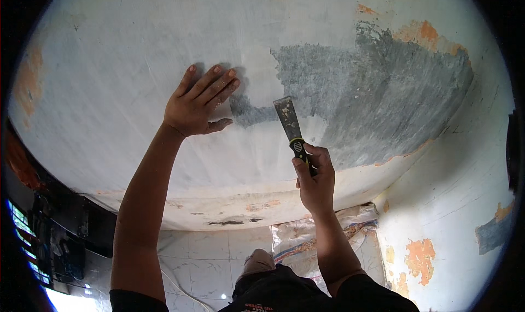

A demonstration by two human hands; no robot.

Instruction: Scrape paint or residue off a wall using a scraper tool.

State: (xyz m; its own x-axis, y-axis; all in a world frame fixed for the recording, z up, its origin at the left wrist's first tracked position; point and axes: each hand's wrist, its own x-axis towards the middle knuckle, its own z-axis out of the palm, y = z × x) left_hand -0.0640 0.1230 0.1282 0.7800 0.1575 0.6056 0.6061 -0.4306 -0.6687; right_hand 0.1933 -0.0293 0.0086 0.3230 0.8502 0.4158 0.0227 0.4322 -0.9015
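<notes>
My right hand (318, 176) grips the black and green handle of a putty knife (289, 121). Its metal blade points up the wall and carries pale residue; whether it touches the surface I cannot tell. To the left, my left hand (201, 103) is at the painted wall (254, 156) with fingers spread and nothing held. A large grey patch (369, 95) with ragged edges covers the wall to the right of the blade, and a narrow grey strip runs from it towards my left thumb.
An adjoining wall (443, 213) on the right has orange patches (420, 258). Below lie floor tiles (205, 250), a crumpled woven sack (291, 238) along the wall's foot and a pale cable (180, 288). Dark objects (65, 246) stand at the lower left.
</notes>
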